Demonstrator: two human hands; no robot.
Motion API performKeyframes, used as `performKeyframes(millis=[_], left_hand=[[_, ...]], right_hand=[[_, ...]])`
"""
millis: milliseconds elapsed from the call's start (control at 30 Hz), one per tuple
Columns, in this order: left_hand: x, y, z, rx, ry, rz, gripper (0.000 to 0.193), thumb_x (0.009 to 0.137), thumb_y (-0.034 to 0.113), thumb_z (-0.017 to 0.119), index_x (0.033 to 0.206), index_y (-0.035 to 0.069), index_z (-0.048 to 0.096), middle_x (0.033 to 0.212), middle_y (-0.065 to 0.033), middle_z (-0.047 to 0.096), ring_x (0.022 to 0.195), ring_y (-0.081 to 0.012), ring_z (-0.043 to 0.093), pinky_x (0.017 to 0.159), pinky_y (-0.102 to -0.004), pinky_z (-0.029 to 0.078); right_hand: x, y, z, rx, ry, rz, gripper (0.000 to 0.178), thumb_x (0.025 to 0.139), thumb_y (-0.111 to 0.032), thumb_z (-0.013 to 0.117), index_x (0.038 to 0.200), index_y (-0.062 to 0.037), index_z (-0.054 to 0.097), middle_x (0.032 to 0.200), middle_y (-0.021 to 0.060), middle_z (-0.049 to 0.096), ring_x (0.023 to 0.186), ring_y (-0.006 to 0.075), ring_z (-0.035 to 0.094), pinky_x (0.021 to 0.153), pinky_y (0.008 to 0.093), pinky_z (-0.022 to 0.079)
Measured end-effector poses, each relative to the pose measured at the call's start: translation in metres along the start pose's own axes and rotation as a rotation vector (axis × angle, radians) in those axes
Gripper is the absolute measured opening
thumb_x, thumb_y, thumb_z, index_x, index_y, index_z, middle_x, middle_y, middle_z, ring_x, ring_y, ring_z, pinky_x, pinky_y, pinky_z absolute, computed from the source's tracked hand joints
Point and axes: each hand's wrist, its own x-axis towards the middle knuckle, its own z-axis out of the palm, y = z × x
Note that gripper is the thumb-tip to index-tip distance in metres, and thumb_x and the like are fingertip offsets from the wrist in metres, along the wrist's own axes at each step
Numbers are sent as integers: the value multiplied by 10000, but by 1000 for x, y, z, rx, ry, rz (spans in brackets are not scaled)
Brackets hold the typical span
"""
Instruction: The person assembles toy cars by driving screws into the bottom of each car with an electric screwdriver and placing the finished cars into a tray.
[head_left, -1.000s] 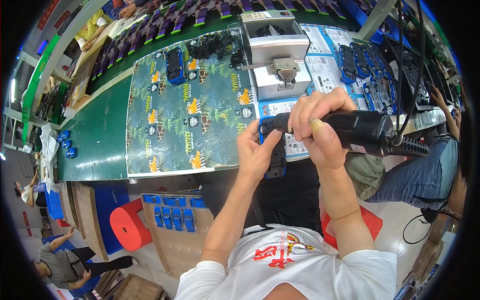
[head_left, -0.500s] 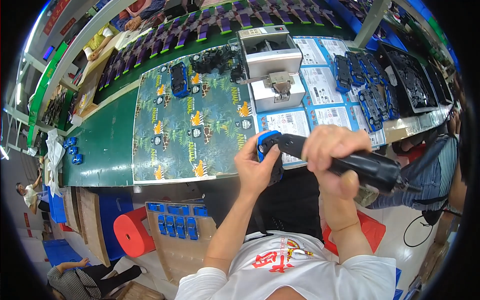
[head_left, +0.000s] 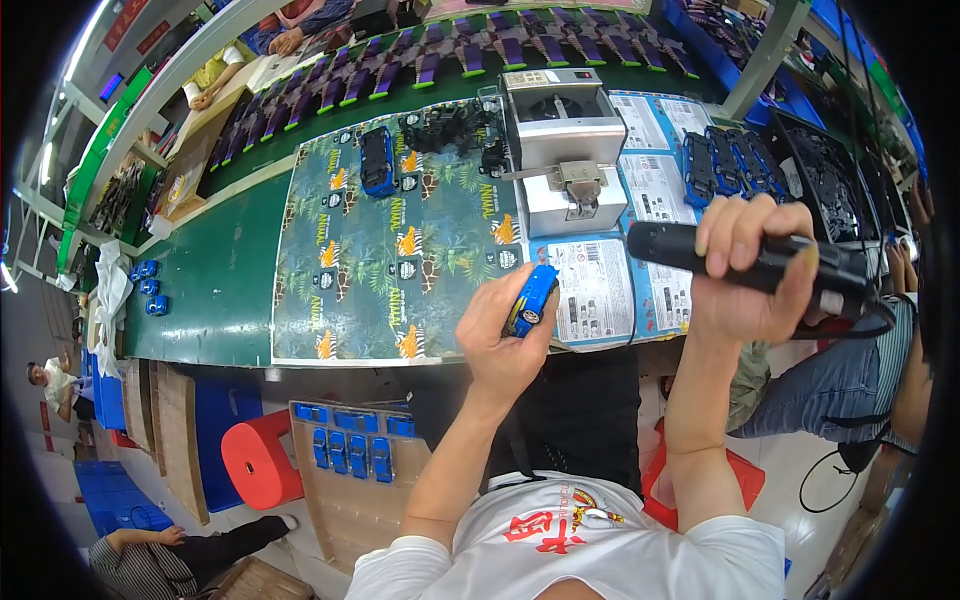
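My left hand (head_left: 497, 335) is closed around a blue toy car (head_left: 534, 298), its side and a wheel showing past my fingers. In my right hand (head_left: 750, 250) is a black electric screwdriver (head_left: 668, 245), a cable trailing from its rear end. The tool is raised over the table's right part, its front end apart from the car. Beyond both hands stands a metal screw feeder (head_left: 570, 130) with an open top. A dark-bottomed blue toy car (head_left: 377, 162) lies on the patterned sheet (head_left: 400, 270).
More blue cars lie bottom-up (head_left: 712, 165) at the right, beside a black bin of dark parts (head_left: 825, 175). A conveyor (head_left: 470, 45) with rows of purple items runs behind. A box of blue cars (head_left: 345, 490) and a red stool (head_left: 262, 460) stand below the table.
The screwdriver has drawn away from the car to the right. The car has turned in my left hand, so its blue body now shows. My view has shifted slightly.
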Motion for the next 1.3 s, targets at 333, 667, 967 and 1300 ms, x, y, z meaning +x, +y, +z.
performKeyframes(millis=[333,667,967,1300], left_hand=[[-1,-17,-2,-30,40,-81,385,748,-11,785,1115,-11,670,974,-143,706,835,-230,677,769,-315,522],[-7,-39,-7,-258,-98,-383,524,803,-31,721,1294,-22,538,1114,-76,653,977,-133,623,869,-280,500],[12,-57,-39,-955,-15,-942,360,850,3,651,1191,33,539,1033,-108,634,889,-225,665,854,-478,577],[13,-68,-39,-1053,56,-952,350,825,-24,681,1141,15,534,1040,-117,630,866,-237,676,723,-422,606]], right_hand=[[11,37,-1,-25,-44,34,137,940,-131,543,1018,-24,507,707,84,519,572,175,521,590,352,478],[26,78,22,-414,50,58,121,808,-28,770,787,-21,651,642,0,609,504,42,538,469,189,402],[43,85,32,-537,-49,341,185,854,-125,729,763,-24,604,543,16,556,428,89,513,438,227,387],[-27,44,66,136,-67,444,195,951,-222,495,930,-28,489,609,49,472,449,139,443,498,313,438]])
